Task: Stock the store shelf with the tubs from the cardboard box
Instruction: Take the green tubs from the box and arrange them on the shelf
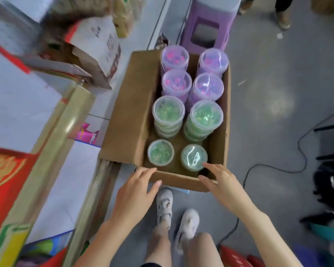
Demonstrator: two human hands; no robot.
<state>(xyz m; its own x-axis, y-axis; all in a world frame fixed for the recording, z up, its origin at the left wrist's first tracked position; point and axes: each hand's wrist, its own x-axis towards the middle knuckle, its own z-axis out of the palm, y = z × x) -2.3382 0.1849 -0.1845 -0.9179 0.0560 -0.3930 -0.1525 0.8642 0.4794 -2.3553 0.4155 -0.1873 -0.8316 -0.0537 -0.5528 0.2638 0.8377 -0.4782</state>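
Note:
An open cardboard box (127, 120) stands on the grey floor in front of me. Inside it are stacks of round clear-lidded tubs: purple tubs (176, 82) at the far end, green tubs (168, 109) in the middle, and two low green tubs (160, 152) (193, 157) at the near end. My left hand (137, 191) hovers at the box's near rim, fingers apart, holding nothing. My right hand (220, 182) reaches over the near right corner, fingertips close to the near right green tub, also holding nothing. The store shelf (27, 105) runs along the left.
On the shelf sit a red and gold carton (6, 182) and an open white carton (96, 49). A purple plastic stool (208, 27) stands beyond the box. A black cable (274, 168) crosses the floor on the right. Another person's feet (281, 18) are at the top right.

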